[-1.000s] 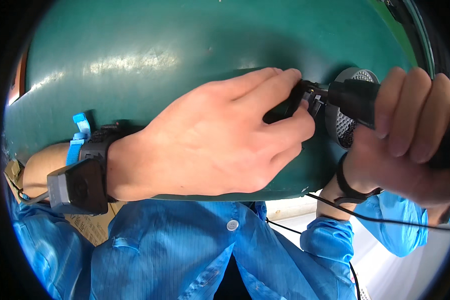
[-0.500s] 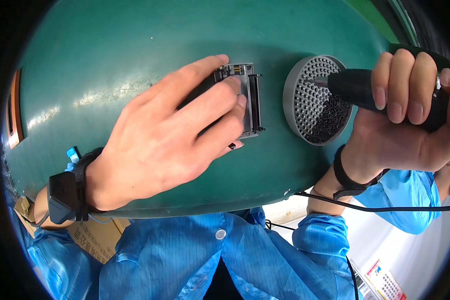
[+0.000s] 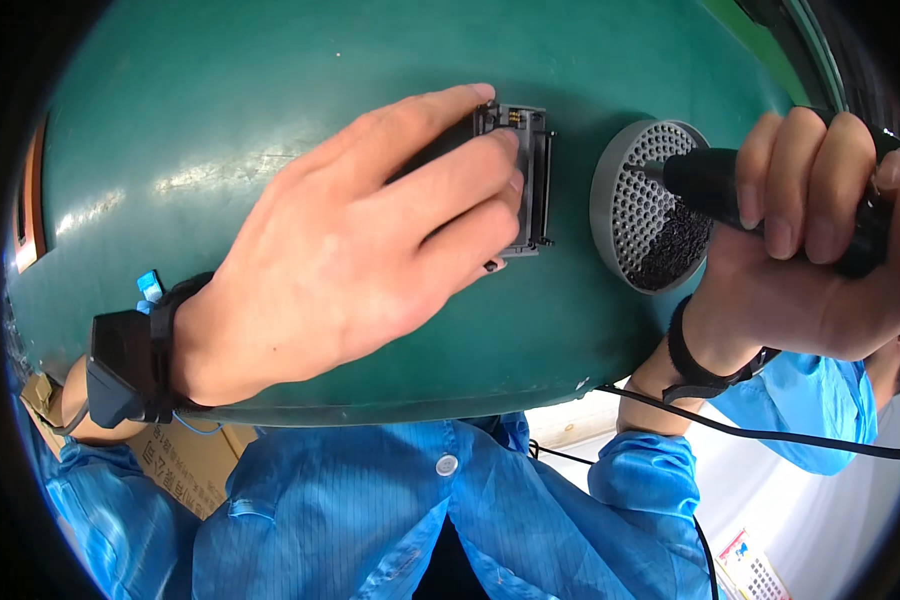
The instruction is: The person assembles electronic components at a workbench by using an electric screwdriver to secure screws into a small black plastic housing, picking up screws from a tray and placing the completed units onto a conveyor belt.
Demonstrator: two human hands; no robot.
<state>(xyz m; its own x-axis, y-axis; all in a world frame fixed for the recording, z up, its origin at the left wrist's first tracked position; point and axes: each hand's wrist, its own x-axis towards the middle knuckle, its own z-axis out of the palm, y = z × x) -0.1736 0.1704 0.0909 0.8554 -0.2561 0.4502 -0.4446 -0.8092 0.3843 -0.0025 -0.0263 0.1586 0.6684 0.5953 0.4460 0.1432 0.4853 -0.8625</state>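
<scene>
On the green tabletop, my left hand [image 3: 350, 240] is closed over a small black and grey device frame [image 3: 534, 185]. The fingers wrap its left part and hide much of it; a dark roller-like bar lies along its right side. My right hand [image 3: 820, 250] grips a black electric screwdriver [image 3: 705, 182], held sideways with the bit pointing left. That bit is over a round grey dish [image 3: 602, 225] with a grid of small holes. Black screws [image 3: 673, 255] are heaped in the dish's lower right part. I cannot tell whether the bit touches the dish or carries a screw.
A black cable [image 3: 750, 428] runs across at the lower right. Beyond my right arm is another person in a blue sleeve [image 3: 810, 405]. A cardboard box [image 3: 185, 465] stands below the table edge at left. An orange-brown framed object [image 3: 30, 200] lies at the far left.
The view has shifted a little, so the device and the dish appear farther right. Both hands keep their holds, and the screwdriver bit stays over the upper part of the dish.
</scene>
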